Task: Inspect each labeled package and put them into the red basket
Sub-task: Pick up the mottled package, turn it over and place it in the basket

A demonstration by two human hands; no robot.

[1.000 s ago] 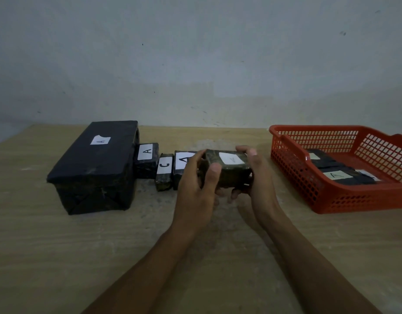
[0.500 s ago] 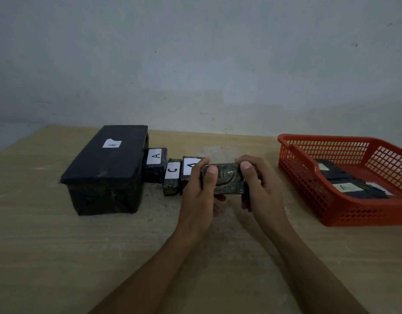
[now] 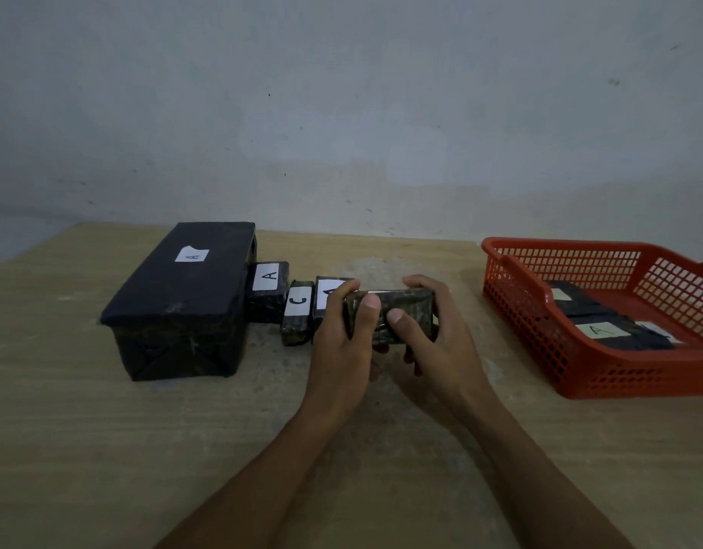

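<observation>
My left hand [image 3: 343,342] and my right hand [image 3: 440,342] both grip a small black wrapped package [image 3: 409,309] just above the table, with its dark side turned toward me and its label out of sight. To the left stand a large black box labelled A [image 3: 179,299], a small package labelled A [image 3: 267,291], a narrow one labelled C [image 3: 298,313] and another labelled A [image 3: 326,291], partly hidden by my left hand. The red basket [image 3: 579,374] at the right holds black packages [image 3: 603,330], one showing an A label.
The wooden table [image 3: 104,449] runs up to a grey wall at the back. The basket sits near the table's right side, partly cut off by the frame edge.
I have rotated the package in both hands: its white label faced up a second ago and a dark side faces me now. The view shifted slightly.
</observation>
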